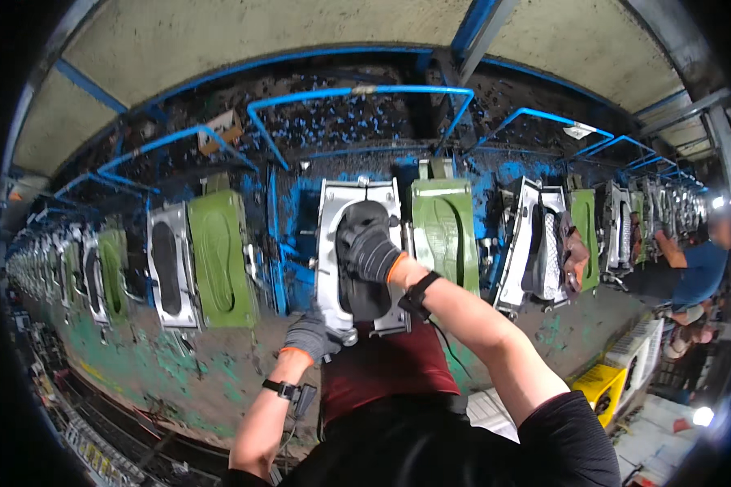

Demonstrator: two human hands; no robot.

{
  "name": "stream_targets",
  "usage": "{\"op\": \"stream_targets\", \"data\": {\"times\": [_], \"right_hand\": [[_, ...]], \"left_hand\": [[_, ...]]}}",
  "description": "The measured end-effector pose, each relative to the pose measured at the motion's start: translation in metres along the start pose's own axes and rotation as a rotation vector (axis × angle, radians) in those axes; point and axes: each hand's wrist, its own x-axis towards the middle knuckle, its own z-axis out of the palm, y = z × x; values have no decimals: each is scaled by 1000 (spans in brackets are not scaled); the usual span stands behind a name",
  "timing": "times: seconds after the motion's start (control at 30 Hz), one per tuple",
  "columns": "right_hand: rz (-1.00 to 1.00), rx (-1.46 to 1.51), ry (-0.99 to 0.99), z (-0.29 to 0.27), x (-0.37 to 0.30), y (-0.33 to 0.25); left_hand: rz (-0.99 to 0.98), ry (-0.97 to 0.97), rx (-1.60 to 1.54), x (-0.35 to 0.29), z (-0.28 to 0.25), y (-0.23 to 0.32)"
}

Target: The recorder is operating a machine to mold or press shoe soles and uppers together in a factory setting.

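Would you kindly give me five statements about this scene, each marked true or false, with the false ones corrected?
1. The right hand is over the central silver mould. True.
2. The left hand is up at the blue rail. False: it is by the silver mould's lower left corner.
3. A green mould stands just right of the silver one. True.
4. The glove cuffs are blue. False: they are orange.
5. Each wrist has a black band. True.
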Motion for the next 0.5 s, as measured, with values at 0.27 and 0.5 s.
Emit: {"op": "stream_targets", "data": {"times": [0.27,0.5], "right_hand": [[332,101,272,16,-38,-37],[553,449,44,35,-131,-146]], "left_hand": [[169,254,-255,5,38,25],[397,1047,-146,56,-65,72]]}}
